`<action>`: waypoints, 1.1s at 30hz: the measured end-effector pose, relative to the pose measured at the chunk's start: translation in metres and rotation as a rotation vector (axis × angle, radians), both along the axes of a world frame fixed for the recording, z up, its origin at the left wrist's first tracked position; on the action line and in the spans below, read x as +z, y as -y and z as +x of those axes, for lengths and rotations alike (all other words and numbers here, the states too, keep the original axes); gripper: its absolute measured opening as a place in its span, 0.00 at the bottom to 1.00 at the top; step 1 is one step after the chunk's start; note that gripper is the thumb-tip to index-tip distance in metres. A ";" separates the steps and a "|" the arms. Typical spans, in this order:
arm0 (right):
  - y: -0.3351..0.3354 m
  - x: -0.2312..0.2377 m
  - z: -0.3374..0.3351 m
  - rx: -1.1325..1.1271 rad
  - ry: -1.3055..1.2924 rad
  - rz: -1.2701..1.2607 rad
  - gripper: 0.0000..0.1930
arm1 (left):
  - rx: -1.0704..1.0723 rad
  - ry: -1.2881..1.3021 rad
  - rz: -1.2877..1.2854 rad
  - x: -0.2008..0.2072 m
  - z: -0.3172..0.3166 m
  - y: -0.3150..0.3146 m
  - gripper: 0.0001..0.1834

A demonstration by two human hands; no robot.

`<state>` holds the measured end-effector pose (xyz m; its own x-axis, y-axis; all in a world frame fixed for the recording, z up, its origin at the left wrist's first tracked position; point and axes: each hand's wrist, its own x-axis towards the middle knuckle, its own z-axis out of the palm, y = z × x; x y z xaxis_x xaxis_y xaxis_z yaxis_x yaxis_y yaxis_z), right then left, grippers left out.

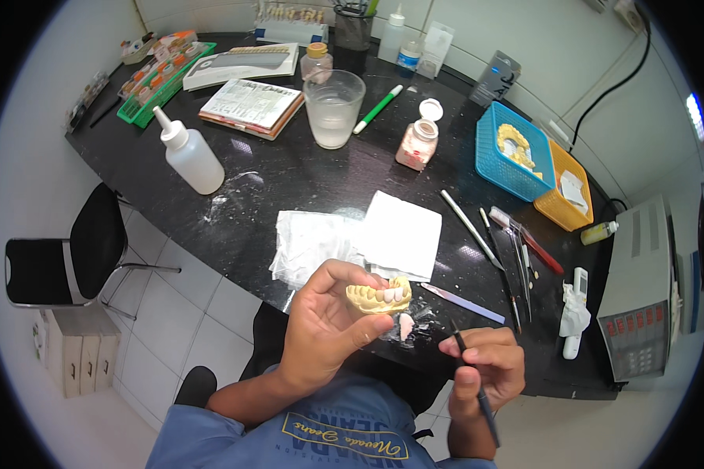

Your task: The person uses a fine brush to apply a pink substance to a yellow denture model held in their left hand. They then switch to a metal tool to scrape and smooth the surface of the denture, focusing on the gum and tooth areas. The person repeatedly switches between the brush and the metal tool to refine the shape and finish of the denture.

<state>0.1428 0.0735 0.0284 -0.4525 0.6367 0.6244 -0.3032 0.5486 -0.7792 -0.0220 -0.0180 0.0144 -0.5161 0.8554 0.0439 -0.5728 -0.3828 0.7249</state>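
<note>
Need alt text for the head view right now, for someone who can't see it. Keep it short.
The left hand holds a yellow dental cast with white front teeth over the edge of a black worktop, while the right hand grips a thin dark tool beside it. Behind lie white tissues, hand instruments, a squeeze bottle and a plastic cup.

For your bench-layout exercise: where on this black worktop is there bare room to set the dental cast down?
Bare worktop lies between the squeeze bottle, plastic cup and white tissues. Another patch sits between the tissues and blue basket. It is crowded right of the tissues, among the hand tools.
</note>
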 end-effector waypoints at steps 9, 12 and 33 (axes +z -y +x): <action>0.007 -0.012 -0.026 -0.162 -0.011 0.193 0.10 | -0.061 -0.278 -0.016 -0.002 0.004 -0.006 0.20; 0.006 -0.014 -0.026 -0.164 -0.008 0.158 0.10 | -0.073 -0.277 -0.028 -0.003 0.004 -0.006 0.19; 0.006 -0.012 -0.019 -0.156 0.018 0.088 0.10 | -0.141 -0.366 -0.038 -0.006 0.001 -0.006 0.18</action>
<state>0.1235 0.0679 0.0166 -0.3642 0.6436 0.6731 -0.1951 0.6540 -0.7309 -0.0212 -0.0117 0.0088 -0.3499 0.9213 0.1698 -0.3191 -0.2876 0.9030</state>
